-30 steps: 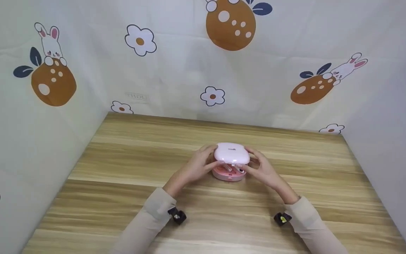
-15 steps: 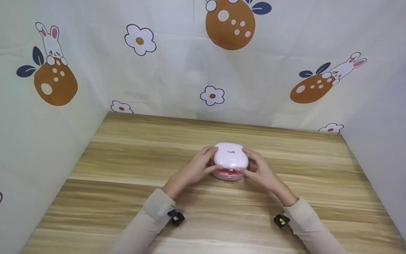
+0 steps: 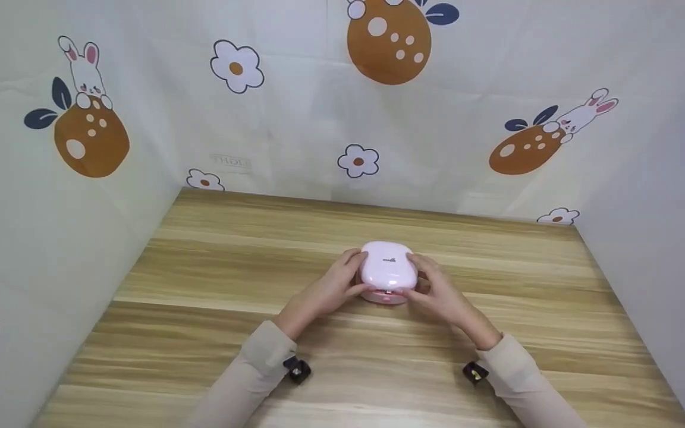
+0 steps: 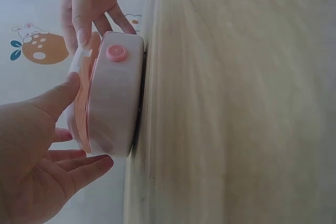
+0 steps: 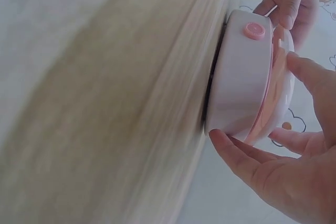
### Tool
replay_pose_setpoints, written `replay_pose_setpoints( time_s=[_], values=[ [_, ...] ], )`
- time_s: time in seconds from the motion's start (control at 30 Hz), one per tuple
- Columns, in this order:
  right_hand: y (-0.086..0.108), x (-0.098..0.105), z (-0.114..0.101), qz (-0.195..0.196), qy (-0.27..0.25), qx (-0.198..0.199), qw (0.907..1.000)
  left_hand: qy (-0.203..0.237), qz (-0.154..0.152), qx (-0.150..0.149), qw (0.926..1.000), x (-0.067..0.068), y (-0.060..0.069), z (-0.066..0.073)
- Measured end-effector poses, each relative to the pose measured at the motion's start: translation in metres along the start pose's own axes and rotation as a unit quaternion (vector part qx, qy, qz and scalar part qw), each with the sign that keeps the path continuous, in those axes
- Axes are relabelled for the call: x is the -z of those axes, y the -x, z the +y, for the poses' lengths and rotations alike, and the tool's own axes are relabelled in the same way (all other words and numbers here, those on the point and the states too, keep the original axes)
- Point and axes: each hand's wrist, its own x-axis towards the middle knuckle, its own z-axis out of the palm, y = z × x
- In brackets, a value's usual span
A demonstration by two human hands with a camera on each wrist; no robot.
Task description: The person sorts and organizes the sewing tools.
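A rounded pink case stands on the table in front of me, its glossy pale lid point(image 3: 388, 266) tilted down over the base point(image 4: 113, 103). A narrow gap shows between lid and base at the front. On the base's front is a round pink button point(image 4: 116, 53). My left hand point(image 3: 333, 284) holds the case from the left, thumb at the lid's front edge and fingers along the side. From the right, my right hand point(image 3: 442, 294) grips it likewise, thumb on the lid's front edge. The inside of the case is hidden by the lid.
The wood-grain table point(image 3: 229, 255) spreads around the case. Pale cloth point(image 3: 295, 119) printed with flowers, rabbits and orange fruit hangs at the back and both sides. Small black cameras sit at the left cuff point(image 3: 268, 348) and right cuff point(image 3: 512, 362).
The lid has tilted down toward the base, both hands lowering with it. White pieces visible inside the case a second ago are now covered.
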Motion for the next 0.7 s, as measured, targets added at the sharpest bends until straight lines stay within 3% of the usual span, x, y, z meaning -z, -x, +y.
replay_pose_setpoints(
  time_s=[0.33,0.7],
  values=[
    [0.000,-0.001,-0.003,0.000,0.072,-0.009,0.9974,-0.002,-0.019,0.025,0.9995,0.002,0.001,0.006],
    [-0.004,0.002,-0.010,-0.021,0.130,-0.015,0.9911,-0.022,-0.010,0.031,0.9992,0.001,-0.003,0.015]
  ],
)
